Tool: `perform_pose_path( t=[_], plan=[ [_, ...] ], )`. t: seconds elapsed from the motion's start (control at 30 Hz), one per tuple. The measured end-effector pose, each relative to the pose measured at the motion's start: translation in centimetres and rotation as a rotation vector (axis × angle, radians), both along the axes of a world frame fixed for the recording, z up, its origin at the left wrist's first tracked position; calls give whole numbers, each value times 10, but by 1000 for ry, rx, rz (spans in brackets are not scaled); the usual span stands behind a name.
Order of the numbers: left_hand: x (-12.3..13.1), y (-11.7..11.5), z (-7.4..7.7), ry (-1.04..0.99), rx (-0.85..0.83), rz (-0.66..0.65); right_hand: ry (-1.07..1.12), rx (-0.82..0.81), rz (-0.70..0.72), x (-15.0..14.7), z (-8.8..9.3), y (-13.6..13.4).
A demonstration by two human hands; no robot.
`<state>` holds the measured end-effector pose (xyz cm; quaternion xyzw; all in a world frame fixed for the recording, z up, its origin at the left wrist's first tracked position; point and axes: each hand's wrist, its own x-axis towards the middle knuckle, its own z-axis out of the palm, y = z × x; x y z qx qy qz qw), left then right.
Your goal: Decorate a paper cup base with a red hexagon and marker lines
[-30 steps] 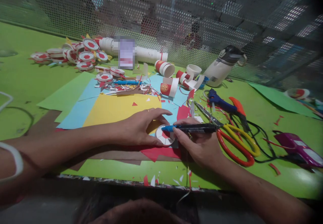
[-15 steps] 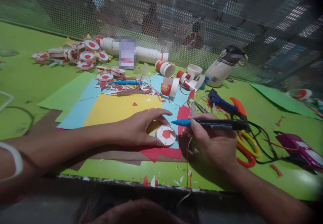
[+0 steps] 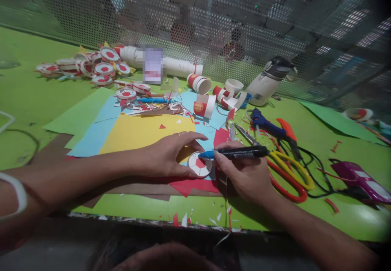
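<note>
My left hand (image 3: 175, 153) curves around the far-left edge of a round white disc (image 3: 195, 170), keeping it between thumb and fingers on the paper. The disc has a red centre, dark lines and small dots near its upper edge. In my right hand (image 3: 246, 175) is a marker pen (image 3: 241, 152) with a black barrel and blue tip end, gripped between thumb and fingers. Its tip reaches the top of the disc. Under the disc lie sheets of yellow paper (image 3: 143, 130), light blue and red paper.
Finished-looking red and white discs (image 3: 105, 68) pile up at the back left. Cut paper cups (image 3: 204, 106) lie behind my hands. To the right are scissors (image 3: 290, 181), a glue gun (image 3: 271, 124), a purple device (image 3: 360, 177) and a bottle (image 3: 269, 79). A perforated metal screen (image 3: 210, 26) borders the table.
My right hand has moved left with the marker, bringing its tip from beside the disc onto its upper part. The left hand still steadies the disc. More of the scissors' handles shows.
</note>
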<state>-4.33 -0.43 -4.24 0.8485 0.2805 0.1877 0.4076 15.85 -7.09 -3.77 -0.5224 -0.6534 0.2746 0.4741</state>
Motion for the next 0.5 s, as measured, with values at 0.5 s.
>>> perform_pose_path(
  t=[0.5],
  plan=[
    [0, 0, -1, 2, 6, 6, 72, -79, 47, -1, -3, 1]
  ],
)
